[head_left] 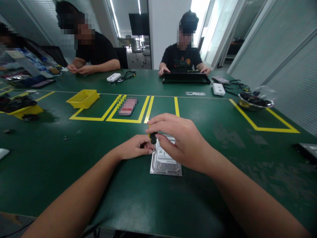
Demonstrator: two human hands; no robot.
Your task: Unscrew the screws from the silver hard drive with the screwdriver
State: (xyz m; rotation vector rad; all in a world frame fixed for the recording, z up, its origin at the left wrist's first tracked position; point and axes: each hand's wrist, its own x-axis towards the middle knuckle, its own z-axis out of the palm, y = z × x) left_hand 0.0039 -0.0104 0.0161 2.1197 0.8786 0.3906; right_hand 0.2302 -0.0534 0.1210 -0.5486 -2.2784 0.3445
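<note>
A silver hard drive [167, 168] with a white label lies flat on the green table in front of me. My right hand [182, 138] is closed around the black and yellow handle of a screwdriver [153, 138], held upright over the drive. The screwdriver's tip meets the drive near its left edge, where a screw is too small to make out. At that same edge, my left hand [135, 146] has its thumb and fingers closed against the side of the drive. My right hand hides part of the drive's far right side.
A yellow tray [84, 99] and a phone [128, 107] lie beyond my hands by yellow tape outlines. A metal bowl [255, 102] of dark parts stands at right. Opposite, a person handles a black panel [185, 78]; another sits at left. A dark device [307, 152] lies far right.
</note>
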